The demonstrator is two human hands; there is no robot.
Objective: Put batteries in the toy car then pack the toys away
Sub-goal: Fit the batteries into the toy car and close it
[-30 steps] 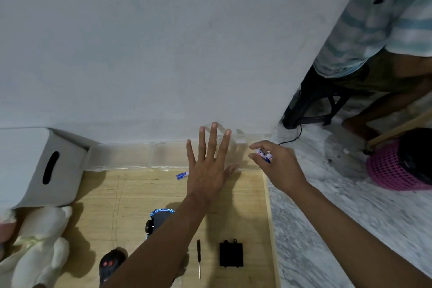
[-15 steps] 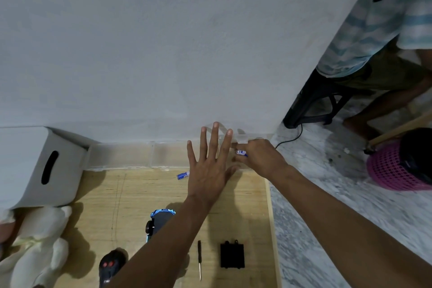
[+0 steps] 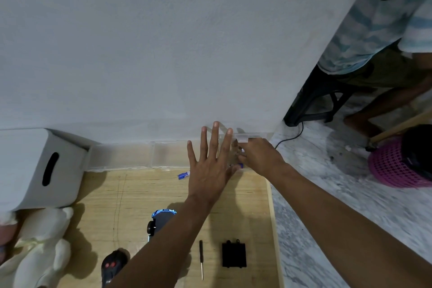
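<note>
A: Where are our hands now?

B: Our left hand (image 3: 211,170) is flat and wide open, fingers spread. It rests on the clear box (image 3: 140,154) by the wall and holds nothing.

A: And the right hand (image 3: 258,156)?

B: A second ago it was off to the side with a small battery pinched in its fingers. Now it has come in close, right beside the left hand, at the end part of the clear box. The fingers are curled tight. We can see a bit of blue and white at the fingertips, so we think they are pinching a battery there. We cannot tell if it is going in or coming out.

A: Are there more batteries?

B: One blue battery (image 3: 184,174) lies on the wooden board (image 3: 131,196), just in front of the box.

A: And the toy car (image 3: 160,221)?

B: It sits on the board, partly under our left arm. Its black cover (image 3: 234,254) lies apart from it, with the little screwdriver (image 3: 201,258) beside that.

A: So what does that mean?

B: We think the car is open and waiting. No battery is in it yet that we can see. The soft white toy (image 3: 39,248) is not packed either.
</note>
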